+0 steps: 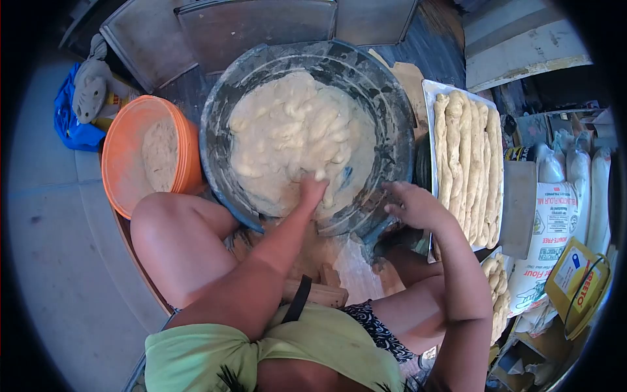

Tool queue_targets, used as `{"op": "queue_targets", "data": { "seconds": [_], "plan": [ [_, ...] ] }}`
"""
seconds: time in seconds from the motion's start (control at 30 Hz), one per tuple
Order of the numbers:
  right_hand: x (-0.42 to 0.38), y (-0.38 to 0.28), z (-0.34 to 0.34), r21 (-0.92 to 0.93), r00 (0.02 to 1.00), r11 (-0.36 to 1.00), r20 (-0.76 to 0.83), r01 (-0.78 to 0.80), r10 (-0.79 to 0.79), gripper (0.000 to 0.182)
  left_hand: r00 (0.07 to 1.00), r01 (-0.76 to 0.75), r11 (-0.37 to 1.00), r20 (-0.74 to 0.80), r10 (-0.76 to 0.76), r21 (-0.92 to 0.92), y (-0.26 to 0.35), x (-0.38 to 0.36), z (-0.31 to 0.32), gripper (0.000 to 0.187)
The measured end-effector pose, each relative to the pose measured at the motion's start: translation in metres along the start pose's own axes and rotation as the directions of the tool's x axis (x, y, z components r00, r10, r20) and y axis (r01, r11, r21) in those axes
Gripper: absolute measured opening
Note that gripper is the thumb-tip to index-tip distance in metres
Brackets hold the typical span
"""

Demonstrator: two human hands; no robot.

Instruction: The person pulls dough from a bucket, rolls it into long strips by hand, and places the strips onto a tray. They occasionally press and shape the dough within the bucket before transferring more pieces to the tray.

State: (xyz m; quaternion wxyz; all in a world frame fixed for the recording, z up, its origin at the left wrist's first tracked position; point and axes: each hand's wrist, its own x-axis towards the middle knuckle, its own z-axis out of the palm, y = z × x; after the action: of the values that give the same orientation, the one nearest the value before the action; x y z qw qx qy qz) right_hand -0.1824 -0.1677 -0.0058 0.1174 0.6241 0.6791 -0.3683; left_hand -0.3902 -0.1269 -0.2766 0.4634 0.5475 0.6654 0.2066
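Observation:
A wide dark basin (219,124) stands in front of me with a big, soft, lumpy mass of pale dough (290,121) in it. My left hand (313,190) reaches into the basin at the near edge of the dough. Its fingers are curled, with a small knob of dough showing at them; part of the fingers is hidden. Over the basin's right rim hovers my right hand (416,205), fingers apart and nothing in them. Dry flour and dough smears coat the basin's inner wall.
An orange bucket (117,160) of flour stands at the left. On the right, a tray (431,98) carries several long dough ropes (465,157), with more dough pieces (498,294) below. Flour sacks (545,228) and a yellow container (575,281) stand far right. Flat metal trays (255,32) lean behind.

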Motion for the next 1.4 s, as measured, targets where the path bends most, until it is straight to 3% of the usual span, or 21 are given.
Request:
{"op": "queue_targets", "data": {
  "seconds": [0.03,0.17,0.27,0.37,0.43,0.5,0.53,0.6,0.67,0.73,0.77,0.83,0.97,1.03,1.07,1.13,1.17,1.2,1.3,1.37,1.4],
  "plan": [
    [0.002,0.01,0.004,0.091,0.994,0.995,-0.107,0.047,-0.037,0.05,1.0,0.017,0.96,0.008,-0.015,-0.28,0.021,0.005,-0.006,0.034],
    [0.026,0.036,0.005,0.303,1.0,0.953,0.0,0.012,-0.012,0.051,0.986,0.075,0.775,0.162,0.036,-0.628,0.067,0.022,-0.032,0.034],
    [0.067,0.045,-0.005,0.52,0.989,0.849,-0.048,-0.094,0.139,0.049,0.847,-0.327,0.917,0.358,0.392,-0.23,0.101,0.001,-0.034,0.039],
    [0.132,0.045,0.015,0.82,0.893,0.565,-0.188,-0.086,0.408,0.056,0.678,-0.605,0.796,0.527,0.512,0.005,0.097,-0.035,-0.013,0.045],
    [0.198,0.064,0.072,0.81,0.931,0.569,-0.086,-0.141,0.355,0.063,0.552,-0.699,0.711,0.577,0.602,-0.074,0.075,-0.047,-0.003,0.049],
    [0.206,0.015,0.11,0.587,0.915,0.793,-0.21,-0.163,0.344,0.07,0.57,-0.599,0.801,0.694,0.44,-0.016,0.082,-0.052,-0.012,0.048],
    [0.212,0.002,0.126,0.571,0.921,0.792,-0.151,-0.216,0.36,0.072,0.544,-0.501,0.863,0.799,0.255,0.065,0.086,-0.053,-0.02,0.048],
    [0.223,-0.004,0.139,0.557,0.923,0.785,-0.082,-0.27,0.375,0.074,0.502,-0.516,0.852,0.836,0.221,0.084,0.083,-0.048,-0.031,0.048],
    [0.226,0.01,0.135,0.753,0.892,0.61,-0.068,-0.248,0.447,0.058,0.451,-0.535,0.839,0.873,0.186,0.098,0.063,-0.036,-0.03,0.048],
    [0.226,0.048,0.111,0.979,0.901,0.16,0.045,-0.126,0.431,0.036,0.465,-0.47,0.883,0.852,0.24,0.008,0.022,-0.013,-0.013,0.05],
    [0.218,0.061,0.096,0.972,0.863,-0.232,0.148,-0.037,0.482,0.023,0.464,-0.466,0.885,0.852,0.241,0.003,0.015,-0.007,-0.017,0.05],
    [0.196,0.068,0.061,0.951,0.815,-0.296,0.103,0.086,0.57,0.025,0.747,-0.176,0.982,0.64,0.177,-0.066,0.005,0.002,-0.024,0.052],
    [0.139,0.023,0.008,0.876,0.848,-0.251,-0.267,0.412,0.458,0.026,0.766,-0.232,0.939,0.547,0.337,-0.253,0.03,0.021,-0.024,0.054],
    [0.119,0.002,-0.006,0.775,0.771,-0.198,-0.493,0.6,0.403,0.03,0.595,-0.279,0.938,0.729,0.338,-0.207,0.064,0.027,-0.04,0.059],
    [0.108,-0.005,-0.018,0.711,0.727,-0.204,-0.583,0.672,0.363,0.031,0.598,-0.279,0.938,0.727,0.337,-0.205,0.078,0.031,-0.054,0.059],
    [0.092,-0.017,-0.035,0.643,0.675,-0.217,-0.662,0.735,0.326,0.032,0.508,0.087,0.927,0.817,0.273,-0.364,0.104,0.032,-0.085,0.06],
    [0.086,-0.022,-0.04,0.593,0.61,-0.157,-0.73,0.79,0.308,0.034,0.506,0.087,0.928,0.819,0.271,-0.361,0.116,0.03,-0.102,0.06],
    [0.081,-0.027,-0.045,0.535,0.538,-0.096,-0.794,0.84,0.283,0.037,0.565,0.093,0.901,0.767,0.303,-0.425,0.128,0.028,-0.122,0.051],
    [0.077,-0.057,-0.045,0.559,0.534,0.012,-0.797,0.829,0.282,0.041,0.616,0.127,0.773,0.66,0.43,-0.622,0.153,0.02,-0.183,0.042],
    [0.079,-0.066,-0.039,0.544,0.526,0.007,-0.815,0.839,0.245,0.043,0.743,0.127,0.686,0.527,0.412,-0.716,0.16,0.002,-0.217,0.037],
    [0.077,-0.078,-0.039,0.436,0.413,0.017,-0.863,0.9,0.291,0.043,0.741,0.13,0.691,0.532,0.409,-0.711,0.167,-0.001,-0.232,0.037]
  ]
}}
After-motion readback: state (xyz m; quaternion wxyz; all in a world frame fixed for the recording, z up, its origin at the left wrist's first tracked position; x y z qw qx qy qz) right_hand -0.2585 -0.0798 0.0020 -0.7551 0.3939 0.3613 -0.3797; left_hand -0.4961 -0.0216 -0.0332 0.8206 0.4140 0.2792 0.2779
